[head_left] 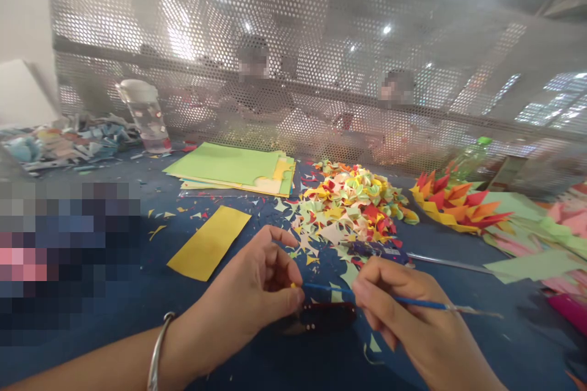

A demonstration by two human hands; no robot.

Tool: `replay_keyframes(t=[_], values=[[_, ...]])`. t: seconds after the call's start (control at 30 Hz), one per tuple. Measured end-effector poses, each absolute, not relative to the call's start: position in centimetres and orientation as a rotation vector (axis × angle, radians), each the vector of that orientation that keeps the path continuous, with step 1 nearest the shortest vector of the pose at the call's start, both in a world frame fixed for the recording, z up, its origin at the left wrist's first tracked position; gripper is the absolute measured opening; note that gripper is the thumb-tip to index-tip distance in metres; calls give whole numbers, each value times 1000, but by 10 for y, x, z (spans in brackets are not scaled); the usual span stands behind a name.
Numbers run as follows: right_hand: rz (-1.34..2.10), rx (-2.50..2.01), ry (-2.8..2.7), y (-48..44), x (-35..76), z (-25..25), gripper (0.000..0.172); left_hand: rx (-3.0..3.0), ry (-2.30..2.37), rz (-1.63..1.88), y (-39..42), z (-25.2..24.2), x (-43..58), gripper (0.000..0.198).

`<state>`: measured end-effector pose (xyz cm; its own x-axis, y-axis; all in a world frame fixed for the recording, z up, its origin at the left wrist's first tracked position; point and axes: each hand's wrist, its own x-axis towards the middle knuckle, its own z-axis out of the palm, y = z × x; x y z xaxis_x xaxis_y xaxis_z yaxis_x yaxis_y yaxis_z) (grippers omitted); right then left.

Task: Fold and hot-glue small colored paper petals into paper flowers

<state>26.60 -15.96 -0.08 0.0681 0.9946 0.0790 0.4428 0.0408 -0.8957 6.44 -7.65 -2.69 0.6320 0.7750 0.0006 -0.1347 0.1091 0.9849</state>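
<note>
My left hand (257, 293) is closed in a pinch at the left end of a thin blue stick (413, 302), where a tiny yellow bit shows. My right hand (408, 311) is closed round the same stick near its middle. The stick's far end points right, with a pale tip. Both hands hover low over a dark blue table (137, 293). A dark red object (328, 316) lies on the table just below the stick, between the hands.
A yellow paper strip (208, 243) lies left of the hands. Behind are green and yellow sheets (233, 168), a heap of coloured paper scraps (353, 201), an orange-red folded paper piece (458, 203), a clear jar (144, 116) and a perforated metal screen (293, 43) with people behind it.
</note>
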Motion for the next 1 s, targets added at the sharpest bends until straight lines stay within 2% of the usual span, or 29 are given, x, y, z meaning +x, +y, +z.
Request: replay_keyframes(t=[0.2,0.6,1.0], values=[[843,-1547,-1467,-159,267,-3,41,1453,728,749,-78,-20,63,53],[771,-1556,-1622,-156,260,3,36,1471,757,795,-77,-15,58,53],[591,-1490,-1707,-143,267,19,34,1304,698,834,-69,-21,59,71]])
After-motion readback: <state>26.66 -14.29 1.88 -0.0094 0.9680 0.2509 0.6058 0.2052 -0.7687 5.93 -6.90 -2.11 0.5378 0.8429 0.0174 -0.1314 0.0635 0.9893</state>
